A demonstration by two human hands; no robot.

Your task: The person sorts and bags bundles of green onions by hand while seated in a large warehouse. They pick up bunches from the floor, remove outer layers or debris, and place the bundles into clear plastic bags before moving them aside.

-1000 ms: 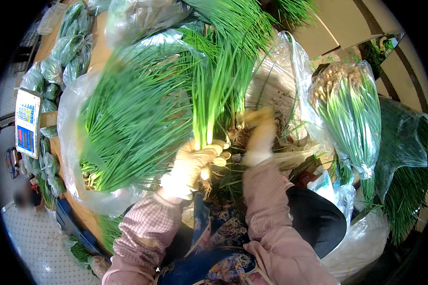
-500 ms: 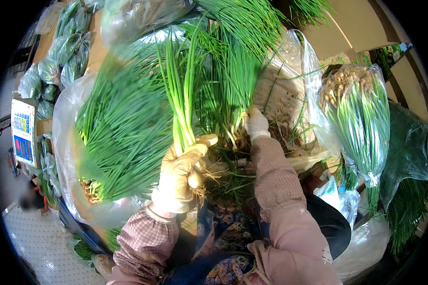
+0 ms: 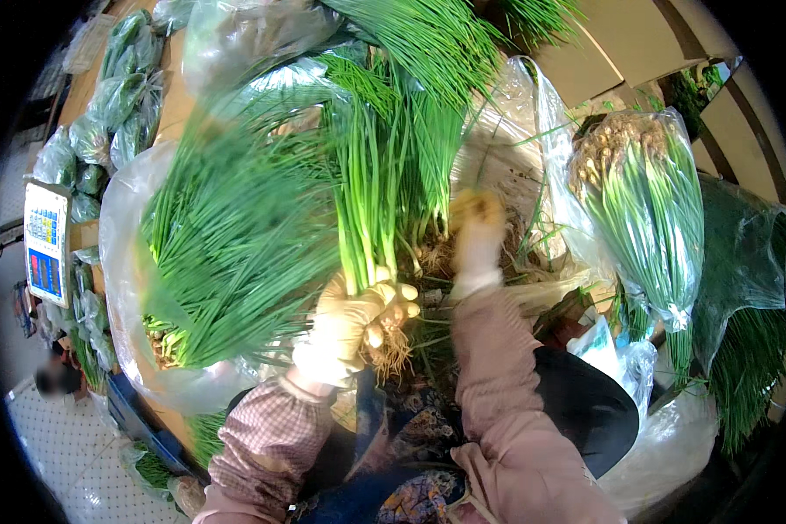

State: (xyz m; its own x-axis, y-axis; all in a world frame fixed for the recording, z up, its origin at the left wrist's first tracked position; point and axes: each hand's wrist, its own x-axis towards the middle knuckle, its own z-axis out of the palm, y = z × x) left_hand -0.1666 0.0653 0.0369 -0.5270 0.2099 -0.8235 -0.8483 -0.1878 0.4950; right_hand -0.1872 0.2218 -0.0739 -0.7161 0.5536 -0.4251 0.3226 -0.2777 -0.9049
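My left hand (image 3: 349, 323), in a pale yellow glove, grips green onions (image 3: 362, 223) by their white bases; roots dangle below the fingers and long leaves stand upright above. To its right, my gloved right hand (image 3: 479, 229) is blurred by motion, beside loose onions with soil-caked roots (image 3: 430, 255); whether it holds anything is unclear. Behind and left of my hands lies a large heap of green onions (image 3: 218, 244) on a clear plastic sheet (image 3: 122, 271). A bagged bundle (image 3: 642, 214) lies at the right, roots at the top.
A digital scale (image 3: 47, 244) sits at the left edge near several bagged bundles (image 3: 113, 105). Cardboard (image 3: 576, 61) is at the upper right, dark plastic-covered greens (image 3: 742, 262) at the far right. A blurred person (image 3: 57, 375) is at the lower left.
My left hand has moved slightly rightward since half a second ago, holding a fuller-looking bunch with more roots showing. My right hand has moved from the onion stems slightly right, now blurred.
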